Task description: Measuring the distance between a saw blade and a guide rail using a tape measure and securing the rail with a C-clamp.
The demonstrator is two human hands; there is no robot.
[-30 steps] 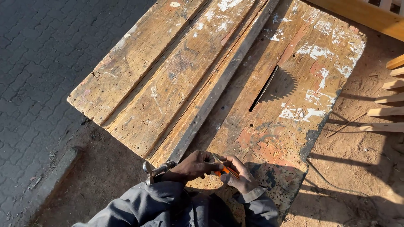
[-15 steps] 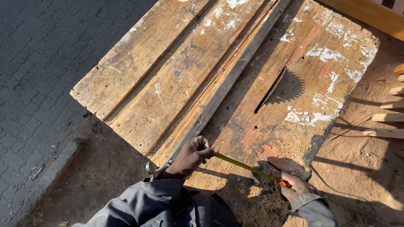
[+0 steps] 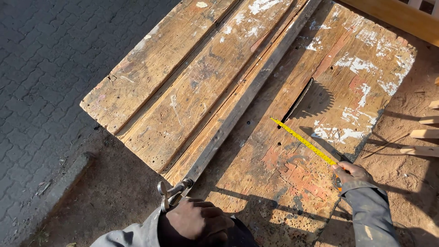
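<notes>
**Worn wood, bright steel**

The table (image 3: 283, 169) is rough, matt timber, paint-flecked and pitted with holes. A dull grey metal rail (image 3: 242, 98) crosses it. The yellow tape (image 3: 302, 141) looks smooth; the near clamp screw (image 3: 173, 191) is shiny metal.

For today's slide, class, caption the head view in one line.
Right hand stretches a yellow tape measure to the saw blade of a worn table saw; left hand rests at its edge.

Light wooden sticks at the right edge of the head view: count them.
4 light wooden sticks show, stacked down the right edge over the sandy ground: a tip, then and make it 5 if the tip counts. More may lie out of frame.
</notes>
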